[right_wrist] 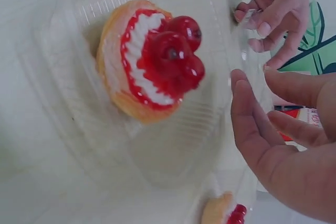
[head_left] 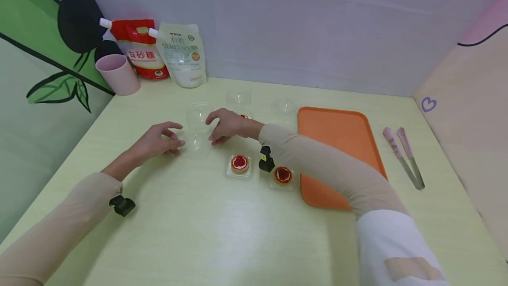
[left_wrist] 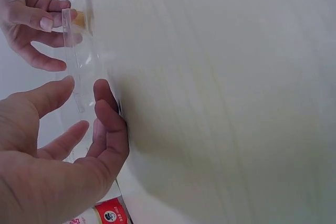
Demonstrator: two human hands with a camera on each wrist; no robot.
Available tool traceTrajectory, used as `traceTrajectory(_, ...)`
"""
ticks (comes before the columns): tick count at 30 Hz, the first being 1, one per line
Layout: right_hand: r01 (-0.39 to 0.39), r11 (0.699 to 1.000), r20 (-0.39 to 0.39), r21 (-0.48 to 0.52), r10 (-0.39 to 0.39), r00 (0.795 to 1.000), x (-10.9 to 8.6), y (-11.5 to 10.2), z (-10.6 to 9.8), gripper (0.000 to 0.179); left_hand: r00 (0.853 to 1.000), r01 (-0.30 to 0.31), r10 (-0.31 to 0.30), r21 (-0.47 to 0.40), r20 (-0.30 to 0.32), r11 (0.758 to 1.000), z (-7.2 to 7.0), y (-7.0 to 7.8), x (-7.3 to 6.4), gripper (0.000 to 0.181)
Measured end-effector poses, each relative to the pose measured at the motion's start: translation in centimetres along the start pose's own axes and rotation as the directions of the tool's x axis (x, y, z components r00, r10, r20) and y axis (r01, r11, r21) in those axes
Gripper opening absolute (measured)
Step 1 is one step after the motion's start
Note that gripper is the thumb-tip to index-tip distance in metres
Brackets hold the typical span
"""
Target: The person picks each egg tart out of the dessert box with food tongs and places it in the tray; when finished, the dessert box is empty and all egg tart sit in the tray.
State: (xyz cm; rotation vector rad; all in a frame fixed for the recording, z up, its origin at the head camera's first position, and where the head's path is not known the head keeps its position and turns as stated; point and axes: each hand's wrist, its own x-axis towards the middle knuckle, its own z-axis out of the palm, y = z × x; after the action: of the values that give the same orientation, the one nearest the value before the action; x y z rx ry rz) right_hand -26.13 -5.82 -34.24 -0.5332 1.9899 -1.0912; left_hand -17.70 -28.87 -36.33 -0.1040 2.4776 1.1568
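A clear plastic clamshell box stands with its lid raised at the left of the table. My left hand is at its left side, thumb and fingers spread apart. On the box's right side is my right hand, fingers loosely bent with a gap to the thumb. Neither hand plainly grips the box; light contact cannot be told. Below the right wrist, a cherry tart with white cream sits in another clear box. Two more tarts, a near one and one by the tray, also sit in clear boxes.
An orange tray lies right of the boxes, partly under the right forearm. Tongs with pink handles lie farther right. A pink cup, a red sugar pouch and a pale green pouch stand at the back left.
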Motion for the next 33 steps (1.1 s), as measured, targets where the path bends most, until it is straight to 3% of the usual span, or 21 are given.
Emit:
traceTrajectory(8,0.049,0.999,-0.01,-0.007,-0.049,0.999,-2.3,-0.3,-2.8,0.055,1.0,0.008,-0.007,0.044,-0.006,0.999,-0.4,-0.2,-0.3,0.071)
traceTrajectory(12,0.112,0.993,-0.064,0.025,-0.11,0.992,-4.8,0.0,-5.5,0.048,0.993,-0.007,0.028,0.179,-0.111,0.984,-0.7,0.1,-0.6,0.07)
traceTrajectory(17,0.152,0.985,-0.196,0.078,-0.135,0.971,-8.3,1.7,-9.5,0.045,0.952,-0.051,0.137,0.3,-0.275,0.953,-0.3,1.3,-1.3,0.065)
traceTrajectory(20,0.146,0.983,-0.291,0.109,-0.108,0.951,-10.8,3.1,-11.7,0.047,0.928,-0.129,0.218,0.288,-0.303,0.949,0.4,2.3,-1.4,0.063)
traceTrajectory(23,0.144,0.979,-0.389,0.143,-0.078,0.918,-13.5,4.6,-13.6,0.048,0.909,-0.249,0.318,0.261,-0.269,0.933,1.3,3.3,-1.2,0.062)
traceTrajectory(27,0.159,0.976,-0.508,0.152,-0.061,0.859,-17.1,7.2,-15.8,0.049,0.894,-0.386,0.423,0.227,-0.146,0.894,2.8,4.7,-0.6,0.066)
traceTrajectory(33,0.151,0.972,-0.63,0.177,-0.006,0.777,-21.8,11.5,-18.4,0.059,0.885,-0.465,0.463,0.192,0.055,0.864,5.8,6.4,-0.1,0.08)
